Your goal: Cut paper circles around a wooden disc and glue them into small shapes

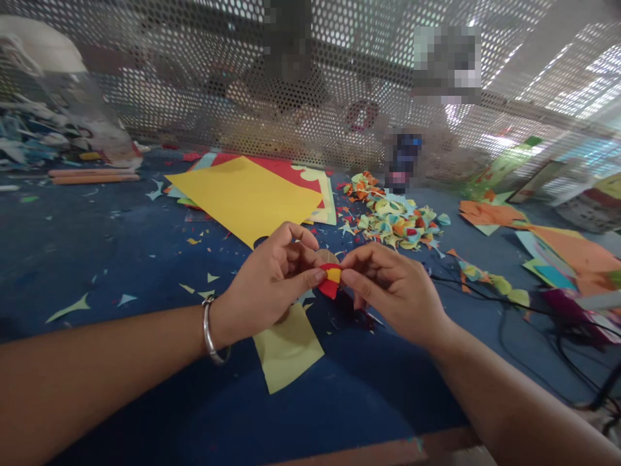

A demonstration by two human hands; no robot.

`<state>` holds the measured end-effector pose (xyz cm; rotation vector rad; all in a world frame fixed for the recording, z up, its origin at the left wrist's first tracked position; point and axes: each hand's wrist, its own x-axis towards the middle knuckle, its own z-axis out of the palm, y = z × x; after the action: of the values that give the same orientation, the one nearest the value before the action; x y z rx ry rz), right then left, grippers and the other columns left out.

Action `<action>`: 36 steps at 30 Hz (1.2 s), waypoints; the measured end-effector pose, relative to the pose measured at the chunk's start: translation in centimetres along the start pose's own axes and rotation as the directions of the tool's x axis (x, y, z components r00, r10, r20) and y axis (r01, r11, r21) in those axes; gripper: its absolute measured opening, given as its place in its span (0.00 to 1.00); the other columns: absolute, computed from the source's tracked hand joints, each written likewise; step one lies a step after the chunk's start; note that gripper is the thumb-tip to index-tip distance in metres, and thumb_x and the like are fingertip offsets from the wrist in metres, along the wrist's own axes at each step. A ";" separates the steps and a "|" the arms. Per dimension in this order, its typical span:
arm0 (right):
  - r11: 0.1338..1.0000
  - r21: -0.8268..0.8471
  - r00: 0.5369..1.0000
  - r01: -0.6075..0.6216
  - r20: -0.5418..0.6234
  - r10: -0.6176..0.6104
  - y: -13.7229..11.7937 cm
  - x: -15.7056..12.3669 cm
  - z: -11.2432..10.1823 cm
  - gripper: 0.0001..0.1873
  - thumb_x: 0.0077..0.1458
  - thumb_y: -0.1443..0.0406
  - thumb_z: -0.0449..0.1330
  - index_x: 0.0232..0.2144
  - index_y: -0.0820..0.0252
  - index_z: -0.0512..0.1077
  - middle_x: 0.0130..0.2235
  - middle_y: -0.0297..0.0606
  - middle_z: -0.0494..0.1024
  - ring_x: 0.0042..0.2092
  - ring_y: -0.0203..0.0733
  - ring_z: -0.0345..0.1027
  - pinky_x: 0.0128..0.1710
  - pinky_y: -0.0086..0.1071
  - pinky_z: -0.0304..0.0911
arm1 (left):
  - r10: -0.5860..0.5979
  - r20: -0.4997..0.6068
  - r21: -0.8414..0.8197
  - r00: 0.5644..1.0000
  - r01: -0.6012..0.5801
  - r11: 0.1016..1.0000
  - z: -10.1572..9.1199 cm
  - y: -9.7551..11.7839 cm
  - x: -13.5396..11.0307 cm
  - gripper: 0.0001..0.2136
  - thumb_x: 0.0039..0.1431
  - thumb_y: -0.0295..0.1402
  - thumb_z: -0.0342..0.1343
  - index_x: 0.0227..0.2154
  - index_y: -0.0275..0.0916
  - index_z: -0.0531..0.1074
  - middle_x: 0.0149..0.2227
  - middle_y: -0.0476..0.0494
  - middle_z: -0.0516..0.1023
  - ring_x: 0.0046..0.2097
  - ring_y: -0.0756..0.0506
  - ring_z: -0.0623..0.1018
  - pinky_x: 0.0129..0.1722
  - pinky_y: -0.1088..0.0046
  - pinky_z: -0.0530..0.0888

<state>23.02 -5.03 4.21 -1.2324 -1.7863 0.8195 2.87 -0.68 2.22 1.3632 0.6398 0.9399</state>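
Note:
Between my two hands is a small red and yellow paper piece point(330, 285). My left hand point(274, 278), with a silver bangle at its wrist, pinches the piece's left side between thumb and fingers. My right hand point(392, 285) pinches its right edge with thumb and forefinger. A small brownish rounded piece point(326, 256) shows just behind it. Below my left hand lies a pale yellow paper sheet point(290, 353) on the blue table point(218, 408). Under my right hand is a dark pair of scissors point(366, 319), partly hidden.
Yellow sheets point(247, 194) lie stacked over red and pale ones. A pile of cut paper pieces point(398, 220) sits behind my right hand. Orange paper point(577, 252), a black cable point(490, 299) and a purple box point(577, 317) are at right. A perforated metal screen point(194, 97) stands behind.

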 end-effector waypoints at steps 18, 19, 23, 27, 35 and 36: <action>0.998 -0.061 0.999 -0.001 0.052 0.004 -0.1 -0.3 -0.3 0.07 0.63 0.62 0.59 0.35 0.60 0.71 0.25 0.29 0.72 0.22 0.28 0.67 0.21 0.21 0.63 | -0.039 0.016 -0.071 0.999 0.040 0.997 0.0 -0.2 0.1 0.14 0.57 0.27 0.65 0.35 0.39 0.62 0.31 0.54 0.75 0.32 0.54 0.75 0.36 0.78 0.72; 0.997 -0.077 0.998 0.003 0.058 0.002 -0.1 -0.3 -0.3 0.07 0.63 0.63 0.59 0.34 0.60 0.71 0.25 0.29 0.72 0.22 0.28 0.67 0.21 0.21 0.62 | -0.043 0.018 -0.068 0.999 0.045 0.997 0.0 -0.1 0.1 0.14 0.57 0.27 0.65 0.35 0.39 0.61 0.30 0.54 0.75 0.32 0.54 0.76 0.35 0.78 0.72; 0.988 -0.144 0.997 0.050 0.066 -0.041 -0.1 -0.2 -0.3 0.06 0.62 0.65 0.58 0.32 0.60 0.70 0.25 0.29 0.72 0.22 0.29 0.65 0.22 0.23 0.61 | -0.050 0.025 -0.053 0.998 0.052 0.997 -0.1 0.2 0.0 0.13 0.59 0.29 0.63 0.34 0.39 0.62 0.28 0.55 0.74 0.31 0.55 0.75 0.35 0.78 0.72; 0.960 -0.261 0.995 0.103 0.046 -0.094 0.0 -0.2 -0.1 0.04 0.60 0.67 0.59 0.32 0.60 0.70 0.25 0.29 0.72 0.23 0.28 0.63 0.23 0.23 0.59 | -0.074 0.015 -0.042 0.997 0.075 0.996 0.1 0.3 0.0 0.11 0.60 0.29 0.62 0.37 0.39 0.63 0.27 0.56 0.73 0.30 0.56 0.73 0.32 0.80 0.70; 0.905 -0.382 0.982 0.188 0.048 -0.184 0.1 -0.4 0.1 0.07 0.61 0.66 0.58 0.31 0.62 0.72 0.25 0.30 0.73 0.24 0.29 0.63 0.25 0.24 0.59 | -0.144 -0.001 -0.057 0.990 0.143 0.988 0.6 0.4 -0.3 0.15 0.54 0.24 0.64 0.38 0.40 0.62 0.30 0.54 0.76 0.30 0.55 0.74 0.32 0.79 0.70; 0.906 -0.378 0.982 0.188 0.054 -0.181 0.1 -0.4 0.1 0.07 0.62 0.65 0.58 0.32 0.62 0.72 0.26 0.30 0.73 0.24 0.29 0.63 0.26 0.24 0.59 | -0.141 -0.017 -0.039 0.990 0.140 0.989 0.6 0.4 -0.3 0.15 0.54 0.25 0.64 0.38 0.40 0.62 0.30 0.54 0.75 0.30 0.55 0.74 0.31 0.79 0.69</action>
<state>23.05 -5.36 4.02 -1.2715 -2.1075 0.3820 3.10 -1.25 2.68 1.2596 0.7201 0.8489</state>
